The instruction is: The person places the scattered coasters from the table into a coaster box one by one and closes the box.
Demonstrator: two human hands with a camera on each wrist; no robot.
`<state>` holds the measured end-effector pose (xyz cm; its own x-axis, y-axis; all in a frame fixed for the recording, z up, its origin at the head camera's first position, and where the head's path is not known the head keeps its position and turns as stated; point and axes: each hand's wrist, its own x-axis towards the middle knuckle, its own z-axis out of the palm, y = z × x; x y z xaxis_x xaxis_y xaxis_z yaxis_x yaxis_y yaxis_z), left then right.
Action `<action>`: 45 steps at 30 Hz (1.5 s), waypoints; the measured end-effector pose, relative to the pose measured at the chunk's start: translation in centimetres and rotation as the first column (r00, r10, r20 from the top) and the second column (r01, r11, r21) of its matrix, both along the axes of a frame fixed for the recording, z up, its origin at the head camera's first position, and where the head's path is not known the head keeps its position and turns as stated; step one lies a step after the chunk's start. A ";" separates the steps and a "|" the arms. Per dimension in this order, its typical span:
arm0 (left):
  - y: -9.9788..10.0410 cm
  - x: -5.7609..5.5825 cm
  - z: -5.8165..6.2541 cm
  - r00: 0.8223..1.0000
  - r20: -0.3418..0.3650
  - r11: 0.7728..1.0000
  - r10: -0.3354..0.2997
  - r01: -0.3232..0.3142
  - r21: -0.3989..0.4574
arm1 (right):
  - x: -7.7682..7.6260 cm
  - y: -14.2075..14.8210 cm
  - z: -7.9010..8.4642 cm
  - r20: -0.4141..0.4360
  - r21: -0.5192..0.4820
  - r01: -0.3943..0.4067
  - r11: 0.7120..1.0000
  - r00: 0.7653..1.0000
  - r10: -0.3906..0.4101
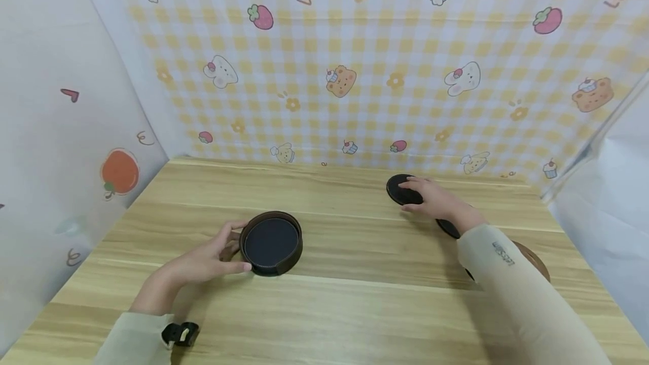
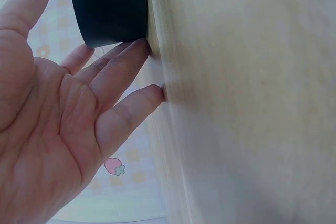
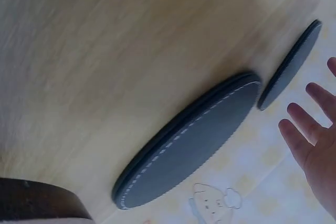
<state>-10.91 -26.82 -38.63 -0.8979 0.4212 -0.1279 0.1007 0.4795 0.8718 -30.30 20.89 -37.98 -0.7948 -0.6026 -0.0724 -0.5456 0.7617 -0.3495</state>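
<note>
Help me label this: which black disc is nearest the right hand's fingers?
The rearmost disc, under the right hand; the others lie nearer the camera.

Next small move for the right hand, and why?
Probably lower the right hand and pinch the far black disc: its fingers are spread over it, with a gap showing in the right wrist view, while the left hand touches the round holder.

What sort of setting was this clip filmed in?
Probably a small staged tabletop set: a wood-grain tabletop, a yellow-checked cartoon backdrop behind it, and a white printed sheet screening the left side.
</note>
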 end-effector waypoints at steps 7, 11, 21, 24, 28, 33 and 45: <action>0.1 -0.1 0.2 1.000 -0.003 1.000 -0.013 0.013 0.017 | -0.8 0.5 -0.6 0.016 0.023 0.024 0.999 1.000 -0.025; 0.2 0.0 0.3 1.000 -0.015 1.000 -0.019 0.019 0.017 | -1.2 0.5 -0.7 0.016 0.038 0.040 0.998 0.999 -0.040; 0.5 0.4 0.3 1.000 0.015 1.000 0.020 -0.020 -0.008 | -1.6 0.8 -0.6 0.055 0.077 0.090 0.993 0.994 -0.094; 0.5 0.4 0.3 0.999 0.022 0.999 0.037 -0.036 -0.029 | -1.5 0.9 -0.6 0.081 0.089 0.092 0.992 0.992 -0.099; 0.5 0.5 0.3 0.999 0.020 0.999 0.039 -0.039 -0.028 | -1.4 0.7 -0.7 0.085 0.103 0.096 0.990 0.991 -0.105; 0.3 0.4 0.3 0.999 0.014 0.999 0.031 -0.031 -0.008 | -1.4 0.2 -0.8 0.073 0.102 0.107 0.989 0.991 -0.115; 0.0 0.4 0.1 1.000 -0.007 1.000 0.008 -0.008 -0.004 | -1.1 -0.4 -1.0 0.058 0.082 0.135 0.988 0.988 -0.140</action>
<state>-10.50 -26.83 -38.53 -0.9020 0.4138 -0.1232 0.1033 0.4840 0.8689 -31.43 20.45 -38.99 -0.8617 -0.4788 -0.1676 -0.4127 0.8538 -0.3174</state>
